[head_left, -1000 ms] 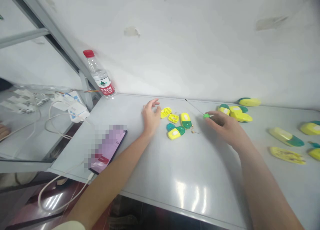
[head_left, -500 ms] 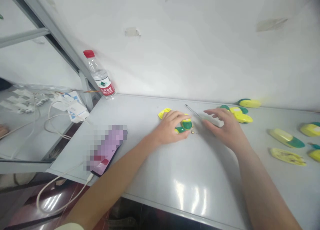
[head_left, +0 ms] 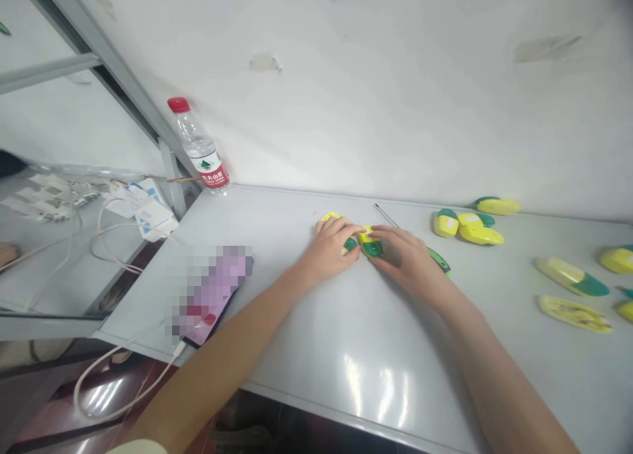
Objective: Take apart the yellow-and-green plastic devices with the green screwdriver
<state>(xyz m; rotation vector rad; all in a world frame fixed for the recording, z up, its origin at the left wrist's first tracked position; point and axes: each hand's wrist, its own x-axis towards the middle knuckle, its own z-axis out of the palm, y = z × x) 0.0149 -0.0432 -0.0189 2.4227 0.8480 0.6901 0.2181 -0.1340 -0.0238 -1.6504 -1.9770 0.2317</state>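
"Left of the slim screwdriver with the black-and-green handle [head_left: 440,261], what are your hands doing?"

"My right hand [head_left: 408,257] is curving its fingers and thumb around a rounded yellow-and-green plastic casing [head_left: 372,248]. My left hand [head_left: 329,248], farther left of the screwdriver, is cupping over a second yellow-and-green casing [head_left: 349,245]. Whether either is pinching, I cannot tell."

"What is looking done?"

"Only a little, I'm judging: well right of the screwdriver, a hollow yellow plastic half-shell [head_left: 576,313] is lying open."

"And what is left?"

"Both casings are resting low, not yet being lifted. Just right of the screwdriver, several closed yellow-and-green casings [head_left: 446,225] are sitting untouched, so I'm guessing much is remaining."
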